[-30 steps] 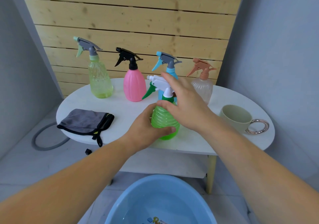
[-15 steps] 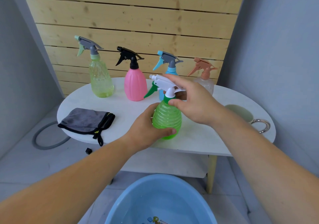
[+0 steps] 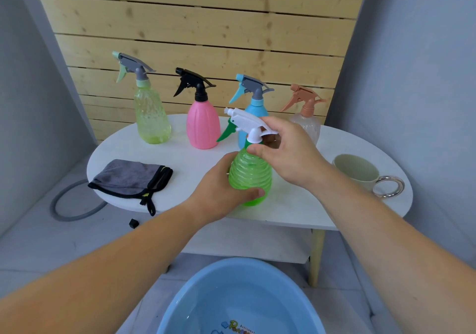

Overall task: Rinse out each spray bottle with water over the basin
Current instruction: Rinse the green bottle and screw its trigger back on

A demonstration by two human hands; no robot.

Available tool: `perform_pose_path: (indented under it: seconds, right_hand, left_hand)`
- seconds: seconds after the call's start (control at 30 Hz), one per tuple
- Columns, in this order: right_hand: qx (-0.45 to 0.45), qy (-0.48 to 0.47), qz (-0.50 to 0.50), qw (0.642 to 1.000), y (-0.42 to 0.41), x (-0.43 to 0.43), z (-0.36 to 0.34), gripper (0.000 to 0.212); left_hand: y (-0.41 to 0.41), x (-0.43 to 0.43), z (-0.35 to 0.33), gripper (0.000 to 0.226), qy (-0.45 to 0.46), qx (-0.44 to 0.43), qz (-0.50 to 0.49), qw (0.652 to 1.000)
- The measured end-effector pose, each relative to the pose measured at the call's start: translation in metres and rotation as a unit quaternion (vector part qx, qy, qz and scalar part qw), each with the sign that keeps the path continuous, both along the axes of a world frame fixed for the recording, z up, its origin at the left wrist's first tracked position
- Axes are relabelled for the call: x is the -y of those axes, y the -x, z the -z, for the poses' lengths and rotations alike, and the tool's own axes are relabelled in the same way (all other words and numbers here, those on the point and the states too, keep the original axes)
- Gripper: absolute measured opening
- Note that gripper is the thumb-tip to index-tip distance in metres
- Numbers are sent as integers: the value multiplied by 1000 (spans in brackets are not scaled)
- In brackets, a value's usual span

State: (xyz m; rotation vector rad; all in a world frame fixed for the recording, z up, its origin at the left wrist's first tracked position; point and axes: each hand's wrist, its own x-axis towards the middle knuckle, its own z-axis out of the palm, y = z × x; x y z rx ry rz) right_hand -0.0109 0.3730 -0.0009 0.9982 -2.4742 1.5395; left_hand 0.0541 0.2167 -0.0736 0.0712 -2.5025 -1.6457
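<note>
A green ribbed spray bottle [image 3: 251, 176] with a white spray head stands near the front of the white oval table [image 3: 296, 205]. My left hand [image 3: 219, 192] wraps around its body. My right hand [image 3: 288, 151] grips the neck just under the white head. Behind it stand a yellow-green bottle [image 3: 152, 117], a pink bottle [image 3: 203, 125] with a black head, a blue bottle [image 3: 253, 109] and a clear bottle [image 3: 306, 122] with a peach head. A blue basin [image 3: 239, 300] holding water sits on the floor below the table's front edge.
A grey cloth [image 3: 128, 176] with black trim lies on the table's left side. A pale green mug [image 3: 360, 171] with a metal handle stands at the right. A grey hose loop [image 3: 69, 205] and a small black cap [image 3: 133, 223] lie on the floor at the left.
My right hand shifted from covering the spray head to pinching the neck below it, so the white head now shows. The green bottle stays in my left hand on the table.
</note>
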Motion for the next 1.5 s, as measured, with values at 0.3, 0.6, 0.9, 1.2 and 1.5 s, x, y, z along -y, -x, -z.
perform_pose_path:
  seconds: [0.3,0.6,0.9,1.2,1.5]
  right_hand:
    - [-5,6,37,999,1,8,10,19]
    - [15,32,40,999,-5,6,11,32]
    - [51,27,78,995,-10,-2,7,43]
    - [69,140,96,983,-19,-18,-31,36]
    - [42,149,192,969,15,-93,-87,19]
  left_hand:
    - [-1,-2,0,72,22,-10,-17,1000]
    - [-3,-8,1,76,26,-21,-37,999]
    - [-6,-5,-1,88,10,15,-4,1000]
    - [-2,-22,-39,72,11,-55,-19,998]
    - [54,-107,-102,65,35,-89,48,994]
